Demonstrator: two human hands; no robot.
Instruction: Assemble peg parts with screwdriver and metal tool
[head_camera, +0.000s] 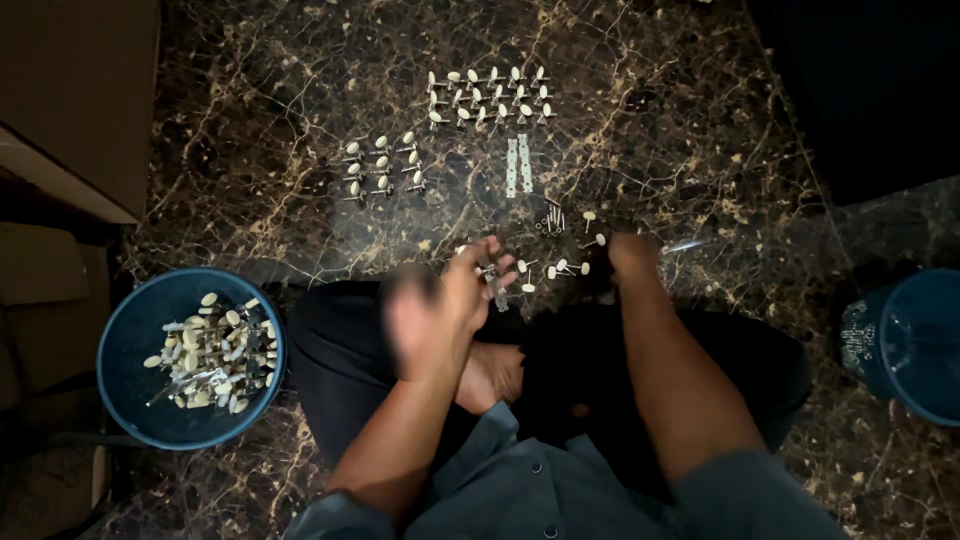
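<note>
I sit cross-legged on a dark marble floor (250, 100). My left hand (465, 290) is raised in front of my knees, its fingers closed on a small metal tuning peg (492, 272) with a cream knob. My right hand (632, 255) rests low on the floor just right of a few loose pegs (560, 267); its fingers are hidden, so its grip is unclear. Small screws (552, 220) and two thin metal strips (517, 165) lie beyond the hands.
Rows of cream-knobbed pegs lie farther out, one group (488, 98) at the centre, another (383, 165) to its left. A blue bowl (130, 345) full of pegs stands at my left knee. Another blue container (910, 340) is at right. Cardboard boxes (70, 100) fill the left.
</note>
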